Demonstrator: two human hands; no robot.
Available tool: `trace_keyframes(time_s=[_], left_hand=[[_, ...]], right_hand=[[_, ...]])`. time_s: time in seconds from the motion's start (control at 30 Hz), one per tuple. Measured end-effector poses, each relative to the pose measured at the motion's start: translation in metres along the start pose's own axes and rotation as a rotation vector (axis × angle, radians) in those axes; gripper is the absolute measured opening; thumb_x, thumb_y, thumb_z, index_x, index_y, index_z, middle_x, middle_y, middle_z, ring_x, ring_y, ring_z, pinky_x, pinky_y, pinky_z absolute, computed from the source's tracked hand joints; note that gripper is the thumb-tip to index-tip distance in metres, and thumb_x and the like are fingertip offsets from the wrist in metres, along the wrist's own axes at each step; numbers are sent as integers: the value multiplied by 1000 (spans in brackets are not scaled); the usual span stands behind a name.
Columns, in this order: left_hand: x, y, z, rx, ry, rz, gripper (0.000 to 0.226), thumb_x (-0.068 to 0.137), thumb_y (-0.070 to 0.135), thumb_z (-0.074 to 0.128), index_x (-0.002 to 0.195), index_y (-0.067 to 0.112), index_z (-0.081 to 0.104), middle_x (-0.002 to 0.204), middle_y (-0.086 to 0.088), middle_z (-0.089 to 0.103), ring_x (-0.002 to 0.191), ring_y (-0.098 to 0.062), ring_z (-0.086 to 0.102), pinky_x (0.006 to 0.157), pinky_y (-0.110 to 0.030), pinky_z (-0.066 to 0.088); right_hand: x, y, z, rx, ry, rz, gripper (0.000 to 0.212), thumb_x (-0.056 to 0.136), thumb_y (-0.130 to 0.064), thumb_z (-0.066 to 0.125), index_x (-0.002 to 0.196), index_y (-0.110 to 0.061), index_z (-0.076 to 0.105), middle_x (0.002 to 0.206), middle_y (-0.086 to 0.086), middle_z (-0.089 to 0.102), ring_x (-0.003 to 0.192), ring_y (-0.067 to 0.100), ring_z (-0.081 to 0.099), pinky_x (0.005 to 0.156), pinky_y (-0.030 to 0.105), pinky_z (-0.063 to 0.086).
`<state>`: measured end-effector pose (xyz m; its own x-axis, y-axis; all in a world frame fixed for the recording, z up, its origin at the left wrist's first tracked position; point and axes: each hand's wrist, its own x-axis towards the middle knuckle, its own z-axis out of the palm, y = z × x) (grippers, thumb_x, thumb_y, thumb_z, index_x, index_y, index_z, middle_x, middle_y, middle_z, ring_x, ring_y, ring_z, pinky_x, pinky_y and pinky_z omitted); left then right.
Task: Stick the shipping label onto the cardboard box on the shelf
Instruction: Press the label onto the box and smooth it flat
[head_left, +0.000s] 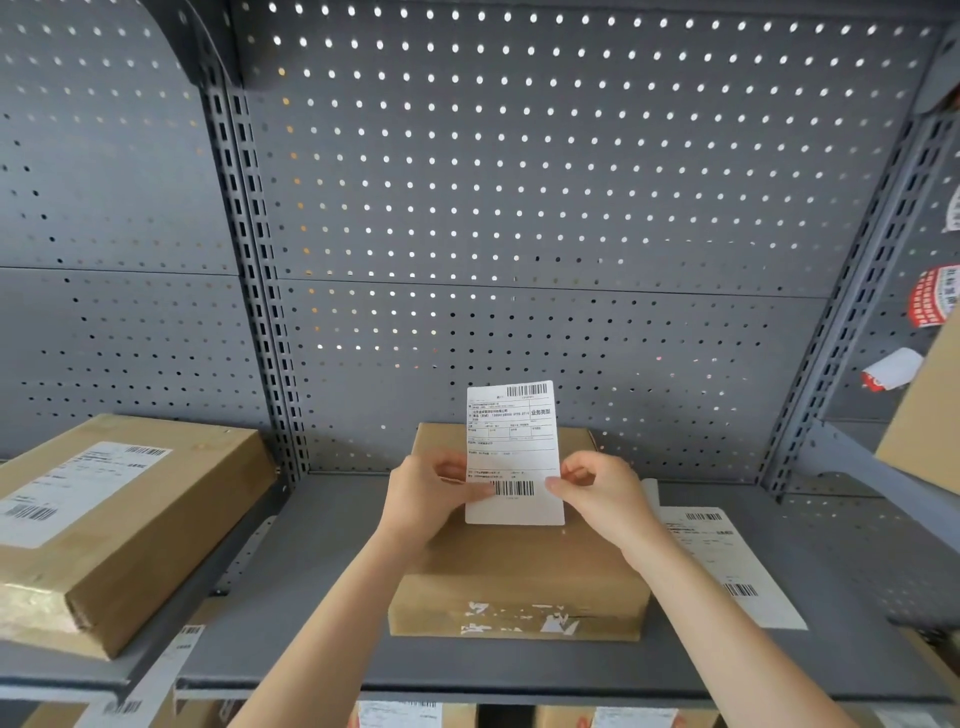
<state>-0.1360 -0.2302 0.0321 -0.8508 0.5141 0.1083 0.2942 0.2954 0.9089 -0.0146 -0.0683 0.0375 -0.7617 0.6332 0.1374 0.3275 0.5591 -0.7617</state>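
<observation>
Against the grey pegboard back panel (519, 182), the metal shelf (322, 597) carries everything at about chest height, which suits someone working straight ahead with both arms out. On its middle sits the cardboard box (519, 571), flat side up and square to the person, its top left bare to take a label. Off to the left a second box (119, 525) already wears its label, and a spare label sheet (727, 561) lies flat on the shelf to the right, near at hand. Above the middle box, the shipping label (511, 441) is held upright, print facing the person, likely so it can be read and lined up first. Left hand (431, 493) and right hand (602, 493) each pinch a lower side edge between thumb and fingers, keeping the sheet taut and clear of the box.
</observation>
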Motion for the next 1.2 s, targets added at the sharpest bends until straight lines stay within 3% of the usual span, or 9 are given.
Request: trace_keyframes(time_s=[0.1,0.43,0.63,1.0,1.2], left_hand=[[-3,1,1,26,-28,5,37,63,21,86,96,19,70,89,9,72,76,0,64,56,-4,43],[-6,0,3,94,-41,22,41,64,17,85,100,16,66,93,7,71,76,-2,64,60,-11,44],[-6,2,4,125,-40,52,37,64,14,85,95,16,66,81,13,65,69,2,60,53,-1,42],[-5,1,5,195,-44,73,37,60,18,88,88,21,63,77,15,63,71,-2,60,56,-1,42],[-3,-1,4,217,-52,87,40,60,21,88,93,19,66,78,13,64,70,4,57,58,-1,42]], right_hand=[[-1,4,2,-33,-4,-3,12,79,-36,67,71,-37,58,83,-12,64,99,18,57,89,45,48],[1,10,5,-65,4,-6,14,77,-41,66,69,-36,57,78,-15,62,100,21,55,90,49,47],[2,12,7,-97,19,-17,13,81,-38,67,72,-36,56,74,-18,58,105,21,46,91,44,43],[3,15,8,-132,8,-40,11,82,-39,67,78,-32,59,75,-16,58,104,20,42,87,37,41],[3,14,9,-178,13,-51,13,81,-39,68,80,-30,59,75,-14,58,100,18,40,86,38,41]])
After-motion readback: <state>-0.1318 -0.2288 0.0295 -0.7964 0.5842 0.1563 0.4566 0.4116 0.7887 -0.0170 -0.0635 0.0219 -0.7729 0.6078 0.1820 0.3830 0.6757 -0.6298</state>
